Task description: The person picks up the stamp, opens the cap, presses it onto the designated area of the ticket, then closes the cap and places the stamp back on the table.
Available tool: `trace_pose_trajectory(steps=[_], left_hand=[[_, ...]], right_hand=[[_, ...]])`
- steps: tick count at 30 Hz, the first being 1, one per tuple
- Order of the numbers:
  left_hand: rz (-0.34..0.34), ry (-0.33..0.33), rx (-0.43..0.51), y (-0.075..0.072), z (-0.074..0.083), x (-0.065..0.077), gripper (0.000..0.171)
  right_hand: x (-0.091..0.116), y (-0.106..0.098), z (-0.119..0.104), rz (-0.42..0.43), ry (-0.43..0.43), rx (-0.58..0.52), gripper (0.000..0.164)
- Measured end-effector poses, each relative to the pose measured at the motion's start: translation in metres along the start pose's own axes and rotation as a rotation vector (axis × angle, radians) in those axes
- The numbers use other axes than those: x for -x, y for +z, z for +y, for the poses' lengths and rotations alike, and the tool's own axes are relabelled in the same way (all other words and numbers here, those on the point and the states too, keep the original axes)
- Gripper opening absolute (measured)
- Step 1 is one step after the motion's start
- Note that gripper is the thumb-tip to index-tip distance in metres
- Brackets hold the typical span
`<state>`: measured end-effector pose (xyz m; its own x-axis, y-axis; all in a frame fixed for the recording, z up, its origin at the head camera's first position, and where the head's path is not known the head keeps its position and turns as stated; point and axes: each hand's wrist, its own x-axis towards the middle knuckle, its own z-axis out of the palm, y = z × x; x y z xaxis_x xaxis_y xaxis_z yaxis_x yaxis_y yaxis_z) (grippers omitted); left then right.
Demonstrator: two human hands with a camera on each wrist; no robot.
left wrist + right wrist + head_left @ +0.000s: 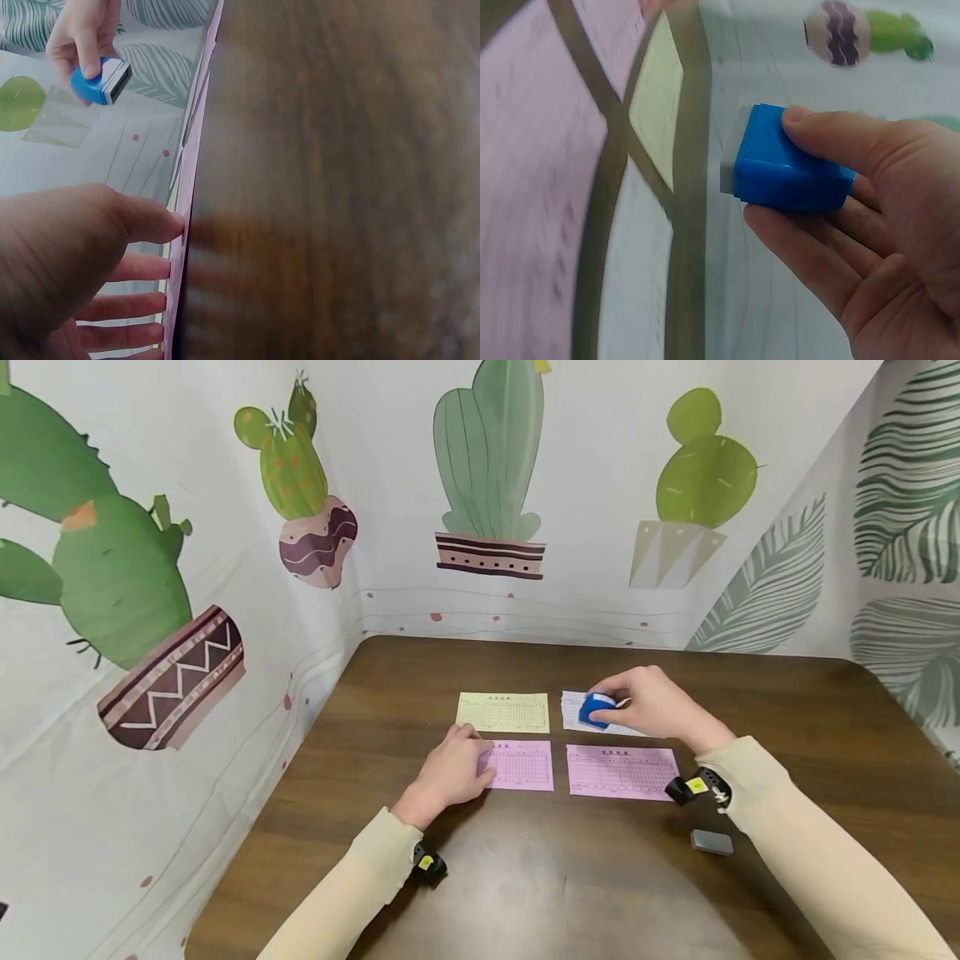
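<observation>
A blue plastic stamp [597, 711] is held by the right hand [649, 703] above a white paper slip [571, 712]. A pink paper slip [523, 767], edged by brown wooden tabletop [517, 860], is touched by the left hand [452, 766], fingers straight.

Cactus-printed backdrop [592, 477] behind brown table [540, 877]

Stamp [789, 171]: plastic (smooth, glossy).

The left grip [75, 251] touches a pink sheet [193, 150] while the right grip [84, 36] pinches a blue stamp [91, 87]
</observation>
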<state>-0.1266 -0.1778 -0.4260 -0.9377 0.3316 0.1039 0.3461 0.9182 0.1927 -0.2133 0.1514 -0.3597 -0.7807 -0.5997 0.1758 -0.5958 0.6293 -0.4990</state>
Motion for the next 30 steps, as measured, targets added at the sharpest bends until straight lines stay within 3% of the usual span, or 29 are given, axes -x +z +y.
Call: trace_pose_trajectory(steps=[7,11,21,30], left_hand=[[0.005,-0.005,-0.016,-0.007,-0.005,-0.011,0.040],[0.001,-0.009,-0.018,-0.009,-0.003,-0.013,0.041],[-0.026,-0.031,-0.009,0.002,0.001,0.004,0.041],[-0.038,-0.043,-0.017,0.000,-0.001,-0.004,0.040]], right_hand=[[-0.027,0.029,-0.030,-0.065,-0.163,-0.015,0.023],[-0.033,0.042,-0.041,-0.102,-0.208,-0.016,0.019],[-0.022,0.072,-0.050,-0.177,-0.251,-0.055,0.019],[-0.024,0.076,-0.049,-0.168,-0.245,-0.073,0.022]])
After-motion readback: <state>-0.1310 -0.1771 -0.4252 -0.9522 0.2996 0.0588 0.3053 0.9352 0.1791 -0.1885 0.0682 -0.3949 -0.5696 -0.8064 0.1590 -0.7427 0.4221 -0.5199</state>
